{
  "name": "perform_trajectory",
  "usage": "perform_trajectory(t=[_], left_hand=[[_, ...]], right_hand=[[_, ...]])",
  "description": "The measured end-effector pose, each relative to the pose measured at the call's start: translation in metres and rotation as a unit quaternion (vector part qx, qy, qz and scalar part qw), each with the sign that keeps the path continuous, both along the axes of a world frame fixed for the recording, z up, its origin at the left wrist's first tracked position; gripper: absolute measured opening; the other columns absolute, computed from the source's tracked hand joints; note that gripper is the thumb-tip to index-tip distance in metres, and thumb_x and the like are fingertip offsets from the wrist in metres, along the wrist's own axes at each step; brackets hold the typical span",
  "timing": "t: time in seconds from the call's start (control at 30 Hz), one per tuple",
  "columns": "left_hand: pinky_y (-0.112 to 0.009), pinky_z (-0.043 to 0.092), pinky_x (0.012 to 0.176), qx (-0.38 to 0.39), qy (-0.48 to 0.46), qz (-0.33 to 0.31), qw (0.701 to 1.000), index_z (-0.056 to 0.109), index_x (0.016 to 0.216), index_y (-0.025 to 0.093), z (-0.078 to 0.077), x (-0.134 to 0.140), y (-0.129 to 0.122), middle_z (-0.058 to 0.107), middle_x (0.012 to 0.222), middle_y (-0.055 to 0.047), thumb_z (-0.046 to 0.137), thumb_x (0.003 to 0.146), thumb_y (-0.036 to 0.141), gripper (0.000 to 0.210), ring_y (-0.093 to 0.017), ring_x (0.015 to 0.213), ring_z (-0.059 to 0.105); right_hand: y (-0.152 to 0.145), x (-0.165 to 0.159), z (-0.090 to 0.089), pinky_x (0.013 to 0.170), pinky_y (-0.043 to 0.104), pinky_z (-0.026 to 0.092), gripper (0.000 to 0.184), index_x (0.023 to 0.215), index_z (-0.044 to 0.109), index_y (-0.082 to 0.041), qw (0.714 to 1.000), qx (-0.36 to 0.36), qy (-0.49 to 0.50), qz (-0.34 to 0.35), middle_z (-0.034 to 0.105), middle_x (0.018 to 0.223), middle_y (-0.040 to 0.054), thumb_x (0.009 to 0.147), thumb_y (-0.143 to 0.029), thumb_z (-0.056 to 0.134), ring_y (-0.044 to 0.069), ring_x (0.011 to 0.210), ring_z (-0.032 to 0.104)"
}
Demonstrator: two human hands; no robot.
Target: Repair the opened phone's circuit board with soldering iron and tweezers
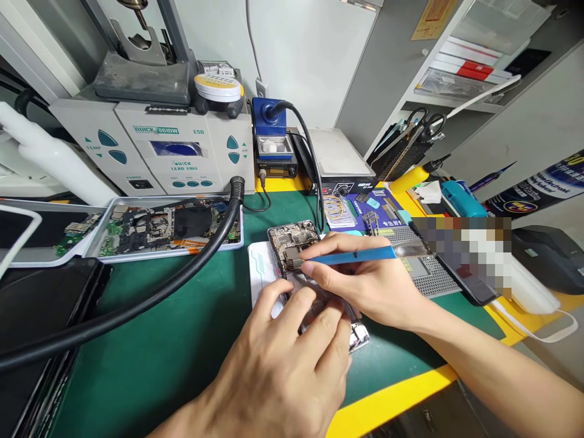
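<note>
Left hand (287,359): fingers bent over the lower half of the opened phone (292,240), touching it; can't tell if it's gripping the sides, thumb hidden. Right hand (365,280): grasping the blue-handled tool (351,255), thumb and index tip pinched together right at the exposed board in the phone's upper half. Whether they also pinch a part there: can't tell. Tool's metal blade points off to the right, past the knuckles.

Phone sits under the left fingers and just left of the right fingertips, slightly skewed, on a white-and-blue pad (259,283) on the green bench (155,340). Perforated metal plate (440,285) just beyond the right hand. Black hose (182,289) curves past left of the left hand, from the hot-air station (214,164) ahead-left. Shallow tray (171,256) of circuit boards between that station and the left hand, well apart from both hands.
</note>
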State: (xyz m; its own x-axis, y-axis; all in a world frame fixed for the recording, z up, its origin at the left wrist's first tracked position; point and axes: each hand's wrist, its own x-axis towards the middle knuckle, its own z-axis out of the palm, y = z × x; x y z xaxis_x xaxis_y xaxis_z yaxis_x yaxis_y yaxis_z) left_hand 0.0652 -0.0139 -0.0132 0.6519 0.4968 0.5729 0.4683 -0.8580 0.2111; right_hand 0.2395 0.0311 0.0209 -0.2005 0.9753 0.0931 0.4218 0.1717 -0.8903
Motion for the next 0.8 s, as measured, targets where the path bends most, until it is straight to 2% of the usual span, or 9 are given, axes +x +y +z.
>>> perform_trajectory(t=[0.17, 0.4, 0.57, 0.8], left_hand=[[-0.051, 0.049, 0.082, 0.0, -0.004, -0.001, 1.0, 0.075, 0.103, 0.014, -0.0039, 0.0, 0.0007, 0.073, 0.095, -0.005, 0.064, 0.093, 0.023, 0.018, -0.025, 0.086, 0.061], [-0.051, 0.047, 0.085, -0.001, 0.001, 0.004, 1.0, 0.076, 0.105, 0.014, -0.0032, 0.0007, 0.0014, 0.074, 0.097, -0.004, 0.064, 0.093, 0.024, 0.019, -0.026, 0.089, 0.061], [-0.05, 0.045, 0.082, 0.034, -0.02, -0.001, 0.999, 0.076, 0.103, 0.015, -0.0079, 0.0001, 0.0021, 0.074, 0.095, -0.003, 0.064, 0.093, 0.025, 0.019, -0.026, 0.086, 0.06], [-0.051, 0.045, 0.086, 0.011, -0.006, 0.008, 1.0, 0.076, 0.107, 0.015, -0.0029, 0.0003, 0.0022, 0.074, 0.1, -0.004, 0.064, 0.093, 0.025, 0.021, -0.027, 0.09, 0.061]], right_hand=[[0.0001, 0.0007, -0.0013, 0.057, 0.022, 0.053, 0.011, 0.093, 0.078, -0.016, 1.0, -0.015, 0.02, -0.003, 0.075, 0.082, 0.0034, 0.087, -0.025, 0.074, 0.015, 0.071, 0.069], [-0.0005, 0.0029, -0.0027, 0.055, 0.02, 0.05, 0.011, 0.094, 0.078, -0.016, 1.0, -0.012, 0.019, -0.001, 0.075, 0.084, 0.0026, 0.088, -0.025, 0.074, 0.013, 0.071, 0.067], [0.0002, 0.0023, -0.0031, 0.056, 0.02, 0.049, 0.012, 0.095, 0.079, -0.017, 1.0, 0.001, 0.006, 0.005, 0.075, 0.084, 0.0027, 0.088, -0.025, 0.075, 0.013, 0.072, 0.067], [0.0007, 0.0017, -0.0023, 0.054, 0.017, 0.048, 0.01, 0.093, 0.078, -0.016, 1.0, -0.002, 0.017, 0.004, 0.075, 0.083, 0.0021, 0.087, -0.023, 0.075, 0.011, 0.07, 0.066]])
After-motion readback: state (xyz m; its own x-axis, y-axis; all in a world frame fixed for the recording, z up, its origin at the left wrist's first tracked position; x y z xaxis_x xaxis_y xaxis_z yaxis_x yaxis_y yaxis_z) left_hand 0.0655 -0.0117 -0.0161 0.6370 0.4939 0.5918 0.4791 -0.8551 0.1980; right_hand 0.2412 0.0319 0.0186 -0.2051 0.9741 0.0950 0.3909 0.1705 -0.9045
